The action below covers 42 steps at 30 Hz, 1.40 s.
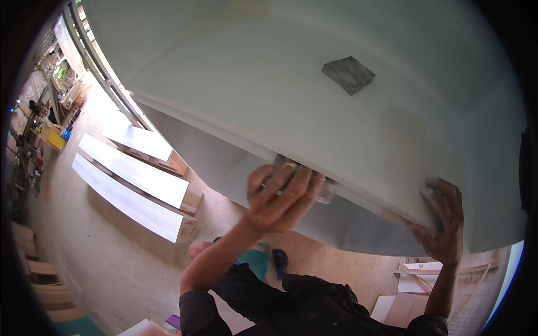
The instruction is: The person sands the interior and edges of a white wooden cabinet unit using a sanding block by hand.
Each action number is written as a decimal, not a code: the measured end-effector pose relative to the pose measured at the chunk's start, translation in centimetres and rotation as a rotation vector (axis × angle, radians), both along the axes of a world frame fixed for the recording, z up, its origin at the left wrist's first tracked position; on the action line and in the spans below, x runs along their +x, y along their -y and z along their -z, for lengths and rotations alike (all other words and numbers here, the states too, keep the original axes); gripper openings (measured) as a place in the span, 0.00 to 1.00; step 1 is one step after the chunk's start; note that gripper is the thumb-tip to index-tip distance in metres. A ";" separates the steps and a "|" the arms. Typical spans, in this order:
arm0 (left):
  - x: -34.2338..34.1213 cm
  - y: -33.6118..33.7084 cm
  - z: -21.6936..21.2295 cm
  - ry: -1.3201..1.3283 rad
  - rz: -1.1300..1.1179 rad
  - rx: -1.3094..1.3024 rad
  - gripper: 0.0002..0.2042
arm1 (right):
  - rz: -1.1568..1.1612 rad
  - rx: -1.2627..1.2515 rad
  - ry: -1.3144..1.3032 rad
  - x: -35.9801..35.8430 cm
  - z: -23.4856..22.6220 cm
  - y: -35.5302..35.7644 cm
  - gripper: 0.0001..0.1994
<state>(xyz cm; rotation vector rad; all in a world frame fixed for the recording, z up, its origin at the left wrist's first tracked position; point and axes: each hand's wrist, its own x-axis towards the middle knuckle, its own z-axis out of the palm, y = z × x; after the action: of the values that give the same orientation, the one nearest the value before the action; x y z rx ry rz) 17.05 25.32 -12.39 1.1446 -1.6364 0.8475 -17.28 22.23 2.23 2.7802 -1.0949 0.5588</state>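
Note:
A large white panel fills the upper and middle view, with a shaded side face below its front edge. My left hand presses a pale grey sanding pad against that front edge, fingers wrapped over it so that most of it is hidden. My right hand grips the panel's edge near its lower right corner, fingers curled over the top. A dark grey sanding sheet lies loose on the panel's top, well above both hands.
Three long white boards rest on wooden supports on the brown floor at left. Shelves with clutter stand at the far left. Wooden boards and offcuts lie at lower right. A shoe shows below the panel.

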 end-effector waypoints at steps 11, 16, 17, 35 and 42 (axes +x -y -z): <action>3.8 -0.5 -0.2 0.036 -0.165 0.031 0.12 | 0.036 -0.074 0.000 0.9 -0.2 -0.5 0.32; -2.2 -0.5 -0.7 0.079 0.051 0.012 0.12 | 0.056 -0.065 0.022 1.0 -0.3 -0.6 0.33; -4.4 -0.3 -0.8 0.111 0.064 -0.012 0.12 | 0.065 -0.054 0.027 1.1 -0.3 -0.5 0.33; 6.7 0.0 -0.9 0.114 -0.194 0.001 0.16 | 0.041 -0.069 0.114 0.8 0.3 -0.3 0.29; -6.7 -1.4 0.5 0.136 0.033 0.045 0.12 | 0.021 -0.012 0.162 0.6 0.2 -0.7 0.28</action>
<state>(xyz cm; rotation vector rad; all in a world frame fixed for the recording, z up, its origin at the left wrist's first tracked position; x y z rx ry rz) 10.38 26.68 -12.90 1.1079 -1.7884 0.8877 -16.64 22.89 2.07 2.7505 -1.1447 0.7976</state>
